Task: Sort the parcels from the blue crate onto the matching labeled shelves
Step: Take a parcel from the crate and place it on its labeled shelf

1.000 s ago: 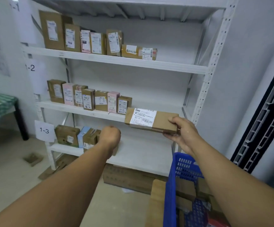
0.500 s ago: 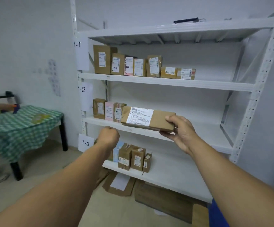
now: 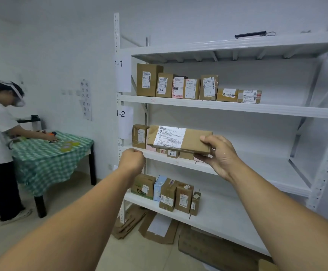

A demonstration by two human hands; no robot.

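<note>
While raised before the 1-2 shelf [image 3: 257, 165], gripped the flat parcel [image 3: 186, 142] by its right end, right hand [image 3: 219, 155] fingers [image 3: 208, 138] wrapped round it, label [image 3: 169, 136] turned up, likely for checking against the shelf tag [image 3: 121, 114]. Held left hand [image 3: 132, 161] fisted, empty, near its edge.

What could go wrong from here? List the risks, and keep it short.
1. The right hand grips the long parcel by one end only, so the free end could sag or slip out.
2. Small parcels stand on the 1-2 shelf just behind it. Pushing it in there could knock them over.
3. The left hand is a fist, off the parcel, so nothing backs up the grip.
</note>
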